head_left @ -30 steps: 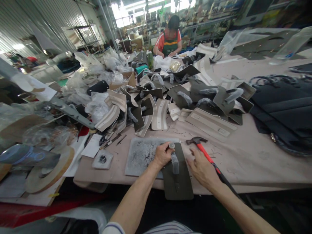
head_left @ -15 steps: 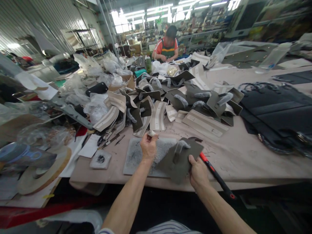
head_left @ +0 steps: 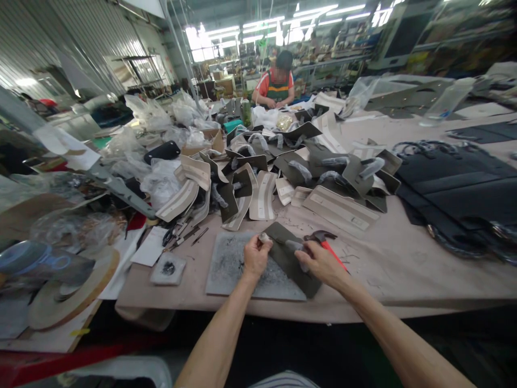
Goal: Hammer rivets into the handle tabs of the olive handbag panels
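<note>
My left hand [head_left: 255, 257] is closed in a pinch around a small whitish cylindrical piece [head_left: 264, 237], held upright above the grey slab [head_left: 226, 269]. A dark olive-grey panel [head_left: 280, 237] lies slanted across the slab's right part. On its upper face is a plastic-wrapped handle [head_left: 294, 246]. My right hand [head_left: 323, 263] has its fingers closed on that handle and partly covers it. Just beyond the right hand lies a claw hammer [head_left: 322, 236] with a red and black grip, partly hidden by the hand and forearm.
A pile of similar panels [head_left: 262, 196] with wrapped handles spreads behind the slab. Left of the slab are a small block with dark bits [head_left: 168, 268] and several hand tools [head_left: 181, 237]. Black bags [head_left: 456, 183] lie at right. A co-worker [head_left: 277, 86] sits across the table.
The panel has turned and now lies on the slab. My right hand has moved from its edge to its handle. My left hand has shifted slightly right and nearer, with the whitish piece.
</note>
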Demonstrator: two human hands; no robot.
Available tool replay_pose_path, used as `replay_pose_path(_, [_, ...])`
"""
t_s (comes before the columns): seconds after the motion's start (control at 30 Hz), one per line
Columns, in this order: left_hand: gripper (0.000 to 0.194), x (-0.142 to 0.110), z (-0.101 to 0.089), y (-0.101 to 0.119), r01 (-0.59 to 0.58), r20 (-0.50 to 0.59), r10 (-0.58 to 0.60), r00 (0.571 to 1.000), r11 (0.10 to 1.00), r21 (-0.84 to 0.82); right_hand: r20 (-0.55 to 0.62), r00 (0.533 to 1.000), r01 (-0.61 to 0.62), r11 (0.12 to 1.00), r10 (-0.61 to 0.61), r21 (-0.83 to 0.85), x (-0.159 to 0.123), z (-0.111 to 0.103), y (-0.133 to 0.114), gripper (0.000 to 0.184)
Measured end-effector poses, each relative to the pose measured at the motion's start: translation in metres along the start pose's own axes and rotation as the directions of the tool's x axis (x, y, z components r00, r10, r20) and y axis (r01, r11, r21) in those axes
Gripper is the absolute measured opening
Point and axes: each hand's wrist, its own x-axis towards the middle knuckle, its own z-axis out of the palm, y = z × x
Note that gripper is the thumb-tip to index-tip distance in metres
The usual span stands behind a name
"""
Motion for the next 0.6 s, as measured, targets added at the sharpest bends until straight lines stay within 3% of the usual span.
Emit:
replay_pose_path(0.1, [0.02,0.004,0.002,0.002,-0.017,-0.021,0.017,1.0,1.0,0.013,0.144,0.989,-0.039,0.999,0.039,-0.003,-0.009,0.016,0.002,0.031])
replay_pose_path(0.3, [0.023,0.008,0.015,-0.002,0.005,0.068,-0.003,0.998,0.999,-0.033,0.105,0.966,-0.255,0.938,0.236,0.237,-0.065,0.067,-0.024,0.03])
replay_pose_path(0.43, [0.031,0.004,0.017,-0.005,0.042,0.134,-0.033,0.99,0.997,-0.063,0.127,0.959,-0.283,0.87,0.253,0.405,-0.068,0.065,-0.02,0.044])
replay_pose_path(0.53, [0.028,0.003,0.015,-0.006,0.02,0.136,-0.015,0.991,0.999,-0.032,-0.058,0.958,-0.247,0.912,0.281,0.328,-0.059,0.042,0.006,0.049])
replay_pose_path(0.6, [0.026,0.004,0.014,-0.008,0.016,0.126,-0.014,0.992,1.0,-0.011,-0.264,0.937,-0.212,0.973,0.229,0.092,-0.052,0.022,0.032,0.047])
